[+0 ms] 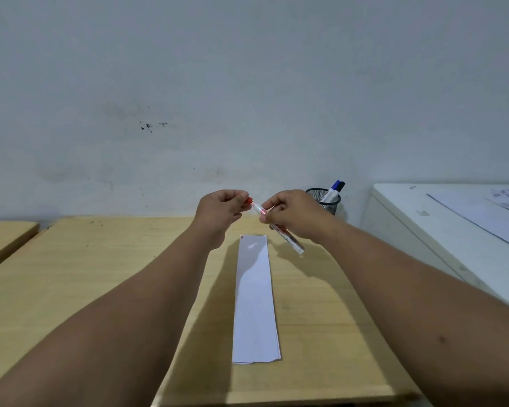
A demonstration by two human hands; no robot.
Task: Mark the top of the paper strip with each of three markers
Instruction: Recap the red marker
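Observation:
A long white paper strip lies lengthwise on the wooden desk, with a small red mark at its top left corner. Above the strip's far end, my right hand grips the white barrel of a red marker. My left hand pinches the marker's red cap, which sits at the marker's tip end. Two more markers, with blue and dark caps, stand in a black mesh cup just right of my right hand.
A plain wall rises right behind the desk. A white cabinet top with printed sheets stands to the right, higher than the desk. Another wooden desk adjoins on the left.

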